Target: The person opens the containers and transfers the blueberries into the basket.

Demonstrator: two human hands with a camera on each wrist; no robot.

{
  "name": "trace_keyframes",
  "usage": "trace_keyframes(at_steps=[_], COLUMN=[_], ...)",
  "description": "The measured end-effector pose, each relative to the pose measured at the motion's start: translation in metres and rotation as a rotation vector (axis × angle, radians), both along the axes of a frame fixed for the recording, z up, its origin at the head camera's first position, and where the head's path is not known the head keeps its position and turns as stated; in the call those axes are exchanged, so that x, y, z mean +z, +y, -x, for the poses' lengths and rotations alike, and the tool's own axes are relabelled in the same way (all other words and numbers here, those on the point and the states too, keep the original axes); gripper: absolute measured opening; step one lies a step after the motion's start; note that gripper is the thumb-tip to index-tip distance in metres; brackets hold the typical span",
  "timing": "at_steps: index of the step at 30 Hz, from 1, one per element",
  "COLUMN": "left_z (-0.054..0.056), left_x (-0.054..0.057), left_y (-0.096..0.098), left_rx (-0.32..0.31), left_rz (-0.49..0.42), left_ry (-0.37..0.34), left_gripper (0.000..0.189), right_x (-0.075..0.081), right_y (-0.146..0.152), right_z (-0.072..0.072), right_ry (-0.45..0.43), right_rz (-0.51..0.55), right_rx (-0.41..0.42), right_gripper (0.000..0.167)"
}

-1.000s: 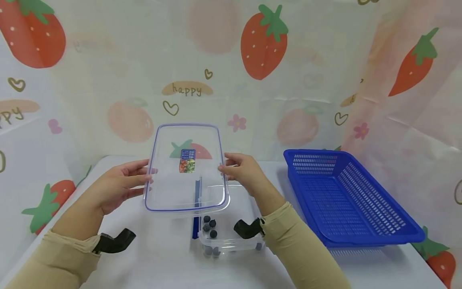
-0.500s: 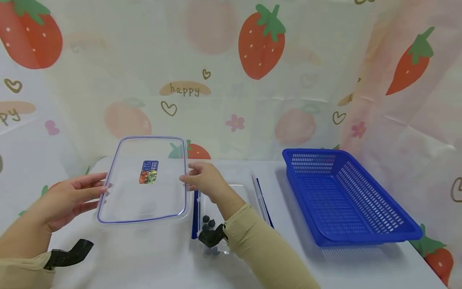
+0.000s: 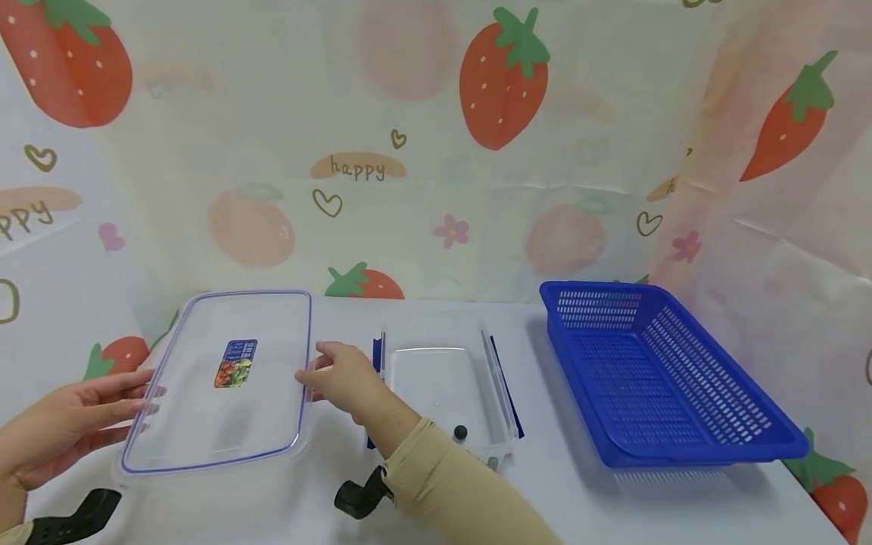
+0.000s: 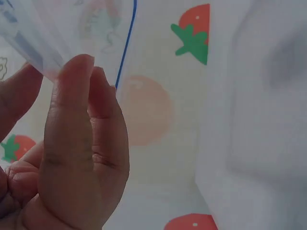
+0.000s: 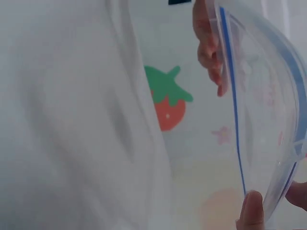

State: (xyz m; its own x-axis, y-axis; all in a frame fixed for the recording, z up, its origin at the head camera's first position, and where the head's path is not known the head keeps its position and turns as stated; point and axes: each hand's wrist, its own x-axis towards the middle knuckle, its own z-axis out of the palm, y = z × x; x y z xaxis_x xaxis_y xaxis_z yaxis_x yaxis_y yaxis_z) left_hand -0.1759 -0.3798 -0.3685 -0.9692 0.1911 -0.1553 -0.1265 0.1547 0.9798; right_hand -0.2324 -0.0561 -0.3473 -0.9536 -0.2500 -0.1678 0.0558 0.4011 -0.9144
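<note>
A clear plastic lid [image 3: 204, 416] with a blue seal line and a printed label is tilted over the left part of the table. At its left edge my left hand [image 3: 82, 416] grips it, thumb above and fingers showing through underneath. My right hand [image 3: 350, 382] pinches the opposite edge. In the right wrist view the lid [image 5: 261, 110] is seen edge-on, with a thumb [image 5: 251, 211] against its rim. A clear container [image 3: 436, 378] with blue side clips stands just right of my right hand. One dark round berry [image 3: 460, 432] shows inside; my right forearm hides its front left part.
A blue perforated plastic basket [image 3: 654, 378] stands on the right side of the white table [image 3: 545, 499]. Behind the table hangs a cloth backdrop [image 3: 422, 113] printed with strawberries. A black wrist mount [image 3: 361, 492] sticks out beside my right sleeve.
Both hands have carried the lid left and down, from over the container to low above the table's left part. More of the container shows now; the right forearm covers most berries.
</note>
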Motion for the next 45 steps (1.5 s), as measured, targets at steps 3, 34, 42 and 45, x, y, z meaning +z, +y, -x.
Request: trace_keyframes(at_steps=[3,34,42,45], left_z=[-0.004,-0.002,0.003,0.005], left_x=[-0.007,-0.057,-0.060,-0.061], left_y=[-0.010,-0.014,-0.004,-0.003], left_rx=[0.017,-0.057,-0.019,-0.027], left_rz=[0.046,0.285,0.319,0.309], left_ry=[-0.030,-0.247,-0.280,-0.259], left_gripper=[0.036,0.076,0.082,0.082], right_x=[-0.005,-0.092,-0.089,-0.088], right_y=[-0.008,-0.030,-0.027,-0.026], right_z=[-0.009,-0.015,-0.015,-0.015], right_ry=[0.004,0.006,0.034,0.060], right_rz=[0.005,-0.008,-0.071,-0.109], right_rx=[-0.001,0.038,0.025,0.020], right_gripper=[0.058,0.056,0.055,0.044])
